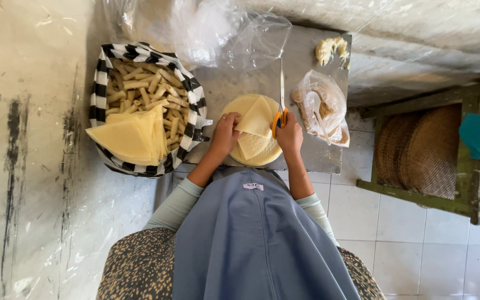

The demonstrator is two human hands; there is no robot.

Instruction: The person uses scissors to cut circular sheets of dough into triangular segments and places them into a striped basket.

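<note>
A round stack of pale yellow wrapper sheets [251,149] lies on a small grey table [318,158]. My left hand [224,135] presses on the stack's left side and lifts a folded wedge of sheet [256,118]. My right hand [290,135] grips scissors [280,105] with orange handles, the blades pointing away from me along the wedge's right edge. Both forearms reach out from pale green sleeves above a blue apron.
A black-and-white checked basket [193,91] at the left holds several rolled sticks and a pile of cut triangular sheets [131,136]. A clear bag with a spoon [320,108] sits at the right, a lump of filling [331,49] behind it. Woven trays [420,150] rest on a green rack.
</note>
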